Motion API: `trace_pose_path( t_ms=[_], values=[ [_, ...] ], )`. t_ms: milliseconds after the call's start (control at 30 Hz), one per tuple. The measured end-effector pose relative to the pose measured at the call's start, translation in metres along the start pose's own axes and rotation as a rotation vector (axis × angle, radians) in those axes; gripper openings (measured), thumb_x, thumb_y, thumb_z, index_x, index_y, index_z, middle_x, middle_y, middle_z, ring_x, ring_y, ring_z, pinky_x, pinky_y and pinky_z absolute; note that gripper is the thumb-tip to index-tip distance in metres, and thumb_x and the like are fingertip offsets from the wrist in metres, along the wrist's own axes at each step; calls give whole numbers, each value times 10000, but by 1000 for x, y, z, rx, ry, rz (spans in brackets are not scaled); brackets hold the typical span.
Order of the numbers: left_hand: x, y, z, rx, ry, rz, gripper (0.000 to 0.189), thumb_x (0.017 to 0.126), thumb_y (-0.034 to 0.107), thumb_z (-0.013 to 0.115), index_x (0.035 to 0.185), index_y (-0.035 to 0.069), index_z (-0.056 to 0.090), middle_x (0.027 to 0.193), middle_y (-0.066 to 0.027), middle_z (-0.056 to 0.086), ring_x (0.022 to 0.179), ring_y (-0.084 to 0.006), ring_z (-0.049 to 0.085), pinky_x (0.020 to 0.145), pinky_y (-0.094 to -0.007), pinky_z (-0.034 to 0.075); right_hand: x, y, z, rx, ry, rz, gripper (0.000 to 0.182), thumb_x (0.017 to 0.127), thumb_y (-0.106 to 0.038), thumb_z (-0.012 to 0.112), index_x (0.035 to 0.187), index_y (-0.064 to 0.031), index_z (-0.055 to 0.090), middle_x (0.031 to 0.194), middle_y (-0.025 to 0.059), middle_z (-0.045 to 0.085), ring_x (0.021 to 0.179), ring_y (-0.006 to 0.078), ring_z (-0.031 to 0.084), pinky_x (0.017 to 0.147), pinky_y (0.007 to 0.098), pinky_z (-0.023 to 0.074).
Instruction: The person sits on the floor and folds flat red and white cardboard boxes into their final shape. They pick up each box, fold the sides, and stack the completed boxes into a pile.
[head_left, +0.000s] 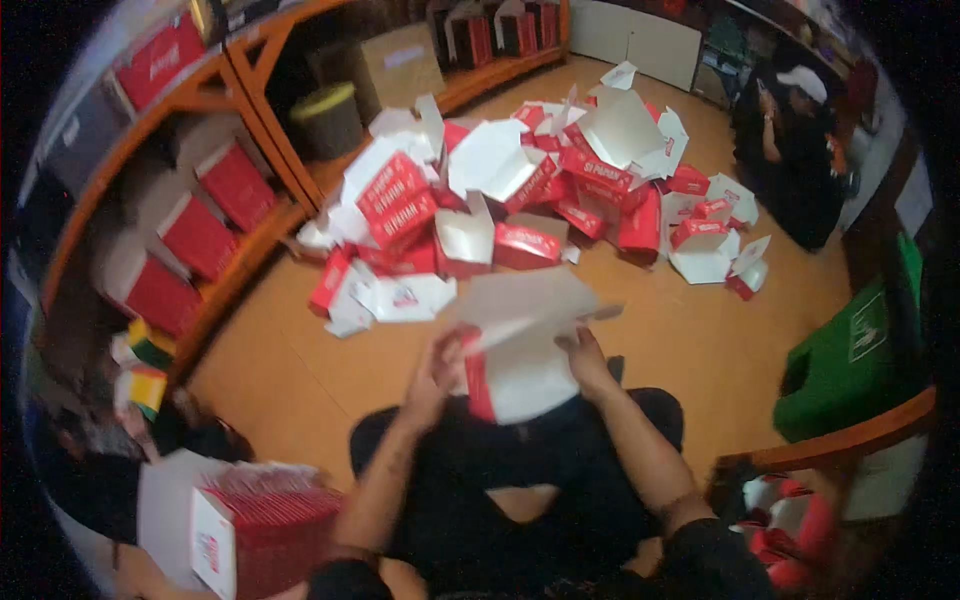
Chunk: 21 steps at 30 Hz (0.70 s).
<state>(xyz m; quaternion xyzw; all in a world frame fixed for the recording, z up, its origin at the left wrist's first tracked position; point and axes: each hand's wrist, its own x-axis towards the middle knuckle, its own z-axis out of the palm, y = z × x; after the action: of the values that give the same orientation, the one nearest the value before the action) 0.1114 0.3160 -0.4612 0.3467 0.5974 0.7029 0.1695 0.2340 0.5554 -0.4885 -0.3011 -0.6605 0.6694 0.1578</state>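
Observation:
Between my two hands is a partly folded red and white cardboard box (525, 367), its flaps standing up and slightly blurred. My left hand (442, 367) holds its left side by the red panel. My right hand (589, 360) grips the right side near a raised flap. Beside my left forearm stands a tight stack of flat red and white cartons (277, 525). In front of me on the floor lies a large pile of folded red and white boxes (495, 172), many with open lids.
Orange shelving (247, 247) with stacked red cartons runs along the left. A dark bin with a yellow rim (326, 124) stands behind the pile. A green bin (832, 367) is at right. One person (787, 150) sits at upper right; another person's hand (135, 424) holds a small box at left.

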Motion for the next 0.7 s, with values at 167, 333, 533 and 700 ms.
trace_pose_path(
  t_ms=[167,333,533,700],
  values=[
    [30,-45,-12,127,314,-273,207,927,265,590,971,66,550,880,-41,597,843,-150,582,736,-307,493,41,15,-31,253,161,-94,421,861,-123,641,1218,58,509,1078,146,632,961,208,604,822,313,496],
    [7,-112,4,451,317,-345,340,775,270,741,895,45,516,810,-106,556,772,-227,566,688,-349,461,64,28,-38,-551,104,-383,360,779,-161,688,1090,-3,599,1047,161,646,968,287,626,842,368,485],
    [10,-107,9,477,210,-352,193,742,164,691,811,47,554,727,-119,612,706,-247,619,661,-361,490,65,6,-16,-943,89,-302,327,741,-160,691,1016,-1,611,1059,195,640,994,372,610,855,408,478],
    [10,-108,4,441,205,-391,164,736,161,701,770,42,593,728,-123,647,675,-238,650,642,-358,507,68,17,-13,-1082,148,-240,432,735,-150,690,1114,-3,545,1038,214,644,988,379,618,852,418,483]
  ],
)
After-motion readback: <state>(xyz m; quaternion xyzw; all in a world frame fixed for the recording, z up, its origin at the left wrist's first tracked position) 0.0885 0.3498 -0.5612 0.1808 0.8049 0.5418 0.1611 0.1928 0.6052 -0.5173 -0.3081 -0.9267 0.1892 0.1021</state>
